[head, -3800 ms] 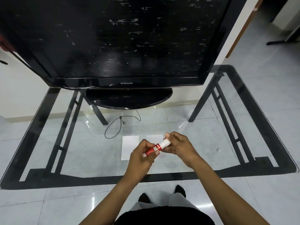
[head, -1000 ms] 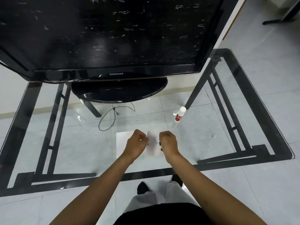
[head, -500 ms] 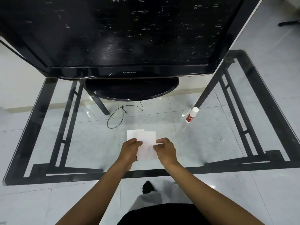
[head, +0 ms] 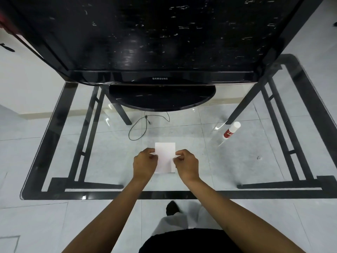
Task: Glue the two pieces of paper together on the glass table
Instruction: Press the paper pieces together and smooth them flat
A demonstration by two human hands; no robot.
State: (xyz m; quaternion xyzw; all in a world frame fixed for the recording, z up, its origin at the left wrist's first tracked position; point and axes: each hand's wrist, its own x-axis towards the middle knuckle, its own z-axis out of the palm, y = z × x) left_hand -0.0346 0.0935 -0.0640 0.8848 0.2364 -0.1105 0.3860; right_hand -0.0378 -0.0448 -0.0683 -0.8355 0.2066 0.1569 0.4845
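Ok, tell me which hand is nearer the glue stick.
The right hand: it pinches the paper's right edge, on the glue stick's side. The left hand holds the opposite edge, farther away.

- "SAMSUNG" stands in pale capitals at the middle of the lower bezel of the black television [head: 160,52], which stands at the far edge of the glass table [head: 116,148].
- The glue stick [head: 231,130], near the table's far right corner, has white print on its red label, too small to read.
- No other writing can be read.
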